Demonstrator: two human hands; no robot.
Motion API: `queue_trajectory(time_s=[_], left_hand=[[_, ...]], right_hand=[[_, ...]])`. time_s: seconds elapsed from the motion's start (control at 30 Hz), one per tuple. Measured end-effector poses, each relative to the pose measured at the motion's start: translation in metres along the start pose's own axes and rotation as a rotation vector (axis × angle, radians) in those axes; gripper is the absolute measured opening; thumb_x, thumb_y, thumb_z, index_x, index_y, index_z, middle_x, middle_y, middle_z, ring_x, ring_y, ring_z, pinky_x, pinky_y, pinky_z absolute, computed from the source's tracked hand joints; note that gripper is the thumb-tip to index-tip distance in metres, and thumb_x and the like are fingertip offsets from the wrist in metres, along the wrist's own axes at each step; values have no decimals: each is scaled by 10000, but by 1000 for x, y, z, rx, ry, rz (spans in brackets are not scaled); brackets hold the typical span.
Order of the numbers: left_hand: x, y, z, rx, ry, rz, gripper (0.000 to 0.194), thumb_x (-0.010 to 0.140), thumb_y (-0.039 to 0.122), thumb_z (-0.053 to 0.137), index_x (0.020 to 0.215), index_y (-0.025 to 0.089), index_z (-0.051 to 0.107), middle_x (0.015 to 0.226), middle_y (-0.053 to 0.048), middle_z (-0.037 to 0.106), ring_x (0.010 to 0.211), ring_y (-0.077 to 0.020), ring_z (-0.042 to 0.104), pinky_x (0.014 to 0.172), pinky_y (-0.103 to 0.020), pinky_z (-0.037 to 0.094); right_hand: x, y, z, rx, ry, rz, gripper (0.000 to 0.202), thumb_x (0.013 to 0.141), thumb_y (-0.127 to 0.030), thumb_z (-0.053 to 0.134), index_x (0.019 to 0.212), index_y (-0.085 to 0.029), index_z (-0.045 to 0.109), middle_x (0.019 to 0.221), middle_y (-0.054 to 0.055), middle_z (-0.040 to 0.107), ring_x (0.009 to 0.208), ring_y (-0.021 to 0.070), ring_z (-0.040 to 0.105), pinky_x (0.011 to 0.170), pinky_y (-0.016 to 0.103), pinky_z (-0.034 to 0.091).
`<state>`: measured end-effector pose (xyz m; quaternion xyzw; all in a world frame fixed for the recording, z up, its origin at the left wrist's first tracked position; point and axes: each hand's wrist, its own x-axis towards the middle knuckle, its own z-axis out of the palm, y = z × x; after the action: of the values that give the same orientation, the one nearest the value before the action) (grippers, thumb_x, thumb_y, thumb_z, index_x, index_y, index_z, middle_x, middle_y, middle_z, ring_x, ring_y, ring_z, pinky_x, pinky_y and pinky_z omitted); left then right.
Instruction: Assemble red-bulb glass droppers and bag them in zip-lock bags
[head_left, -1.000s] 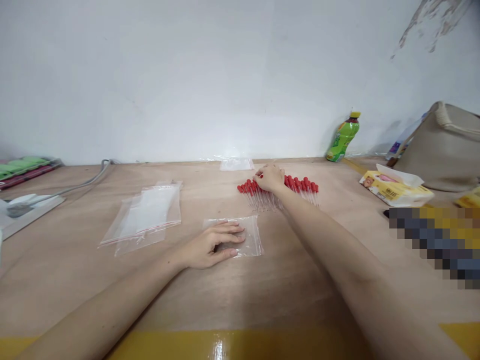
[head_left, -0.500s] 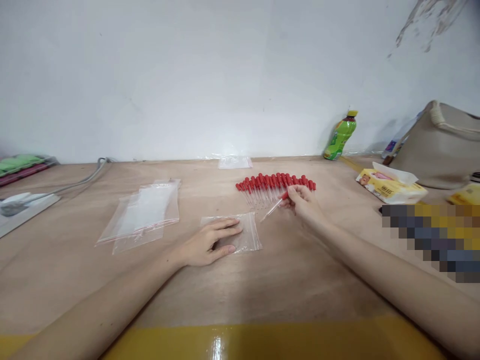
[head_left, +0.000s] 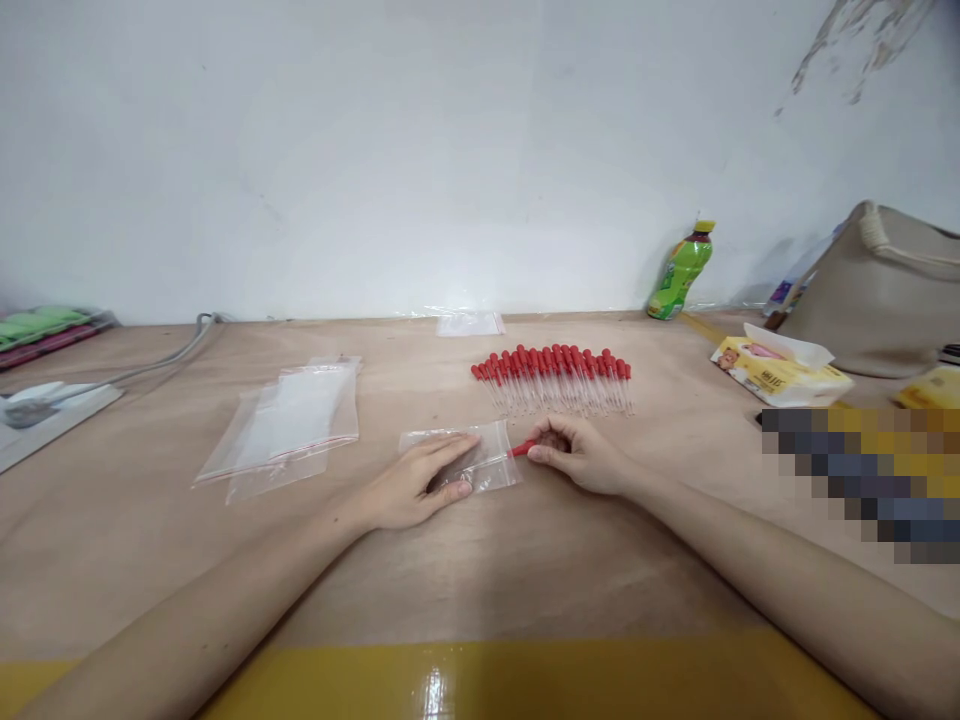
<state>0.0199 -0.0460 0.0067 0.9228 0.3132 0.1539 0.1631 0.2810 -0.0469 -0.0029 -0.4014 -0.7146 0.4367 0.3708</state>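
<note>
A small clear zip-lock bag [head_left: 491,478] lies flat on the table, its mouth facing right. My left hand [head_left: 420,482] rests on its left part, fingers stretched out and thumb apart. Between the fingertips of my right hand [head_left: 581,455] is the red rubber bulb of a dropper [head_left: 522,449]. The dropper's clear stem points left, and reaches into the bag's mouth. Just beyond my right hand lies a row of droppers [head_left: 559,362] with red bulbs, their clear stems toward me.
Several larger zip-lock bags [head_left: 300,415] are stacked on the left, and another bag [head_left: 471,324] lies by the wall. A green bottle [head_left: 681,272], a yellow tissue pack [head_left: 780,372] and a beige bag [head_left: 877,285] stand at the right. A grey cable [head_left: 169,360] runs at the left.
My right hand has moved left and toward me from the row of droppers, bringing the dropper's stem into the bag. My left hand has stayed on the bag.
</note>
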Motion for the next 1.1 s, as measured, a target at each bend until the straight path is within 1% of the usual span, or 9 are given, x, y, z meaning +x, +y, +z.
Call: queue_trajectory(time_s=[0.17,0.33,0.43,0.67,0.73,0.83,0.97,1.03,1.1], left_hand=[[1,3,0,17,-22,-30,552,877,389,412,1369,197,250,1385,-91,352,1256,-223,343,1032,-408,303],[0,4,2,16,-12,-6,589,861,400,441,1374,198,233,1384,-104,350,1254,-241,342,1022,-420,311],[0,3,-2,-7,2,20,585,848,382,472,1362,193,265,1359,-110,384,1239,-240,359,1016,-419,317],[-7,-13,-16,-82,34,47,375,802,341,557,1150,202,554,1193,-95,507,1100,-213,486,935,-361,402],[-8,-16,-15,-101,26,48,373,799,336,562,1151,212,557,1205,-89,506,1109,-211,483,947,-365,393],[-7,-18,-12,-110,27,52,373,809,326,552,1168,224,550,1229,-84,500,1125,-210,475,967,-375,378],[-7,-18,-10,-104,29,65,380,811,330,547,1180,240,544,1246,-77,497,1142,-217,465,973,-388,374],[-7,-18,-11,-91,23,74,371,818,330,538,1179,248,546,1258,-73,493,1154,-221,456,979,-397,367],[-8,-19,-12,-66,15,83,350,829,321,524,1172,261,552,1273,-64,485,1180,-223,434,994,-403,348]], right_hand=[[2,0,11,5,-93,-130,191,746,-336,605,779,-174,510,803,11,531,626,84,459,563,226,388],[5,3,19,246,-255,-79,224,768,-351,582,814,-191,432,754,-14,518,660,89,512,614,241,426],[7,4,19,209,-209,-59,231,750,-339,605,809,-183,445,734,-18,514,656,87,501,601,230,410],[13,0,20,99,-137,105,303,658,-416,666,730,-151,537,543,-51,464,490,69,410,468,204,323],[13,0,23,30,-105,94,306,665,-438,653,707,-144,580,538,-34,485,490,78,414,460,210,320],[12,-1,28,-91,-85,-48,265,733,-412,597,659,-159,624,661,13,556,617,115,490,557,238,394],[10,-6,23,-188,-192,-188,232,818,-326,493,744,-198,673,878,35,576,838,148,526,754,278,419],[11,-7,16,-164,-244,-148,242,834,-310,457,812,-199,671,843,26,590,804,138,536,734,271,426],[16,-6,6,-175,-160,-41,235,821,-310,464,839,-180,659,750,19,606,690,127,534,641,253,428]])
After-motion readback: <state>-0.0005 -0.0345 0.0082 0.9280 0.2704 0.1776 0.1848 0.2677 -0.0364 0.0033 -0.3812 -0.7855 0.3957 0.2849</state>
